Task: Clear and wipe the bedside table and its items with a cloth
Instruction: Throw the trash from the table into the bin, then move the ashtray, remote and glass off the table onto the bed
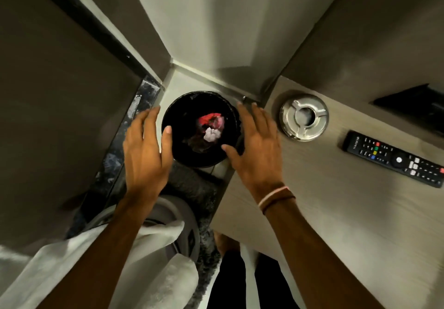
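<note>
With both hands, left [144, 150] and right [258, 145], spread open and empty beside the bin [200, 129], we should grip its rim evenly.

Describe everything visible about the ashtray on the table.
The ashtray is round, shiny and silver, metal by its look, with three raised rests running from the rim to a sunken centre. It sits upright near the corner of the wood-grain bedside table, apart from the remote control. Nothing touches it; the right hand is beside it.
</note>
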